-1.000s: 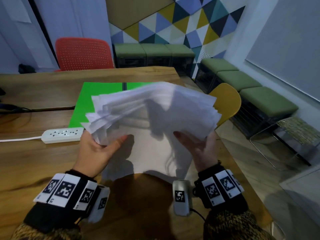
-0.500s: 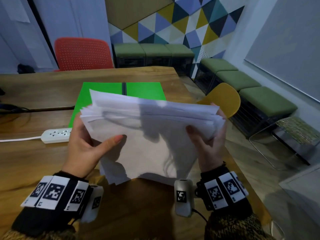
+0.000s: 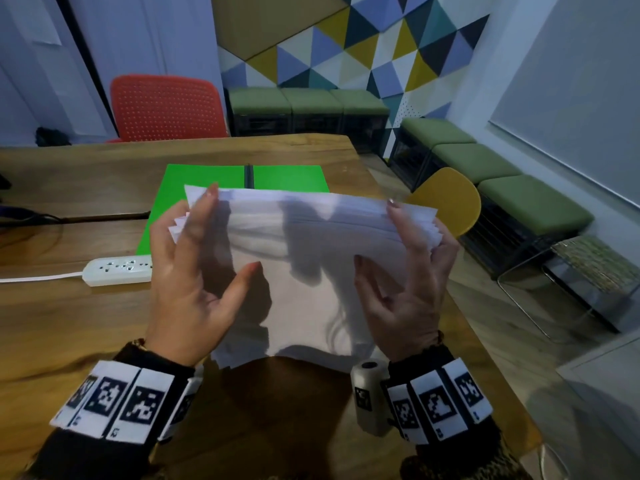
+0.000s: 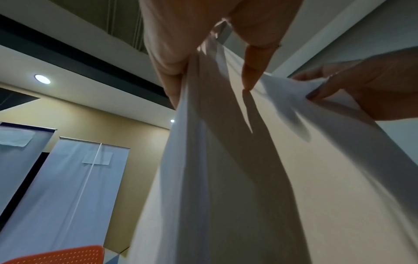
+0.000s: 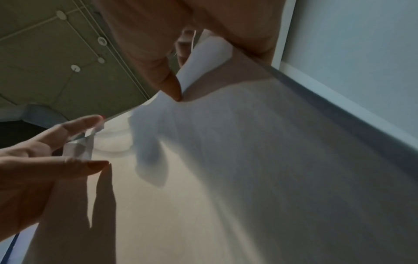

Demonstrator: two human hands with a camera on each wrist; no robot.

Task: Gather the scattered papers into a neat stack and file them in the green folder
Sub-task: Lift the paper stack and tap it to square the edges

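Observation:
A stack of white papers [image 3: 311, 271] stands tilted on its lower edge on the wooden table [image 3: 86, 323], its sheets roughly aligned but stepped at both side edges. My left hand [image 3: 225, 233] lies with straight fingers [image 3: 204, 216] along the stack's left edge and its thumb touching the front sheet. My right hand [image 3: 398, 247] grips the right edge, thumb in front and fingers behind. The green folder [image 3: 194, 181] lies open and flat just behind the stack, partly hidden by it. In the wrist views the papers [image 4: 248, 178] [image 5: 248, 178] fill most of the frame.
A white power strip [image 3: 117, 270] with its cord lies left of the stack. A dark cable [image 3: 34, 220] runs along the far left. A red chair [image 3: 166, 109] stands behind the table and a yellow chair [image 3: 446, 199] at its right edge. Green benches [image 3: 502, 168] line the walls.
The loose, fanned pile held above the table has been drawn together and set on its lower edge. My left hand has shifted from gripping to straight fingers along the left edge.

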